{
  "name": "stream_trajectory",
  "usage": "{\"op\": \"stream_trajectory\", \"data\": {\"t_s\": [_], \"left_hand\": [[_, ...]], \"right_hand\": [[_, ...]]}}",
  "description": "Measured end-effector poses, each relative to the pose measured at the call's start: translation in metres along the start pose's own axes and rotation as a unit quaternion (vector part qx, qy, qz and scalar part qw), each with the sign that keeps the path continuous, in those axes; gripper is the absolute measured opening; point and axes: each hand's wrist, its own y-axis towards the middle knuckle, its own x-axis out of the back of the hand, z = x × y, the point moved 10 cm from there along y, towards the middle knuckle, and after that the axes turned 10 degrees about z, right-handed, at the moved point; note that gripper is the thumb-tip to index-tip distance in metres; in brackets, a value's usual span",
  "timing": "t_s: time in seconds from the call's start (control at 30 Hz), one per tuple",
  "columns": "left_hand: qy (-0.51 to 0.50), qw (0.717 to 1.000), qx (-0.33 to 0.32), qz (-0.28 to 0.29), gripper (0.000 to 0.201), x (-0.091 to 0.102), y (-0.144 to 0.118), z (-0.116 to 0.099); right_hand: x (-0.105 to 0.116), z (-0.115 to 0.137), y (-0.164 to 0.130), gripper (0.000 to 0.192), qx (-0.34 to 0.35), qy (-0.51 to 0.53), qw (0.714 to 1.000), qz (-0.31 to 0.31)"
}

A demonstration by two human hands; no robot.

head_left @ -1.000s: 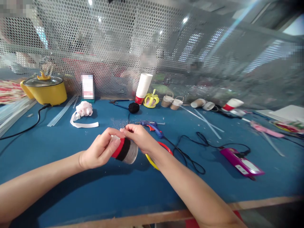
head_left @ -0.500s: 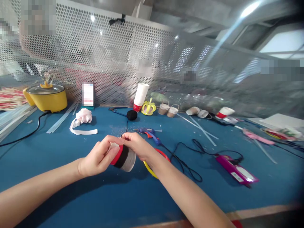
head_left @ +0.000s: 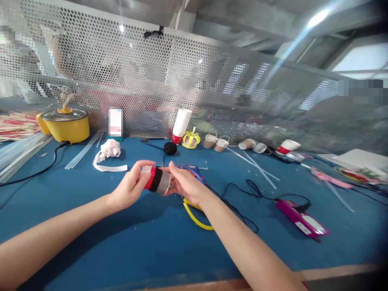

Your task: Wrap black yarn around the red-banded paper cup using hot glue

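Head view: glue gun [head_left: 194, 171] & yellow hoop [head_left: 197, 218] behind hands' cup [head_left: 157, 180].

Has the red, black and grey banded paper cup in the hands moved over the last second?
Yes. The red, black and grey banded paper cup rose off the blue table, toward the black round object behind.

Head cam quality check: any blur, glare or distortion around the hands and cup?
Head view: left hand, right hand and the cup between them read fairly sharp; the right side past the purple device smears; corners darken; a light streak crosses the top right; the mesh wall bows, wide-angle; arms cast soft shadows on the blue table.
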Motion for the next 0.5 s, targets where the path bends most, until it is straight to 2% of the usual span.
{"op": "stream_trajectory", "data": {"t_s": [0.07,0.13,0.2,0.27,0.37,0.5], "left_hand": [[-0.020,0.999,0.034,0.020,0.036,-0.002,0.004,0.008],[-0.060,0.994,0.082,0.041,0.039,-0.004,0.007,0.020],[-0.102,0.984,0.122,0.078,0.043,-0.011,0.007,0.031],[-0.081,0.983,0.129,0.100,0.041,-0.014,0.007,0.034],[-0.004,0.991,0.106,0.087,0.036,-0.013,0.007,0.031],[0.040,0.991,0.121,0.026,0.034,-0.006,0.004,0.033]], "right_hand": [[-0.001,0.006,-0.005,0.047,0.039,-0.072,0.997,0.003],[0.000,0.009,-0.010,0.050,0.069,-0.150,0.986,-0.023],[0.000,0.008,-0.014,0.056,0.078,-0.207,0.975,-0.040],[-0.002,0.006,-0.017,0.058,0.078,-0.238,0.967,-0.044],[-0.005,0.004,-0.021,0.054,0.085,-0.265,0.959,-0.049],[-0.011,-0.004,-0.018,0.051,0.077,-0.274,0.958,-0.040]]}}
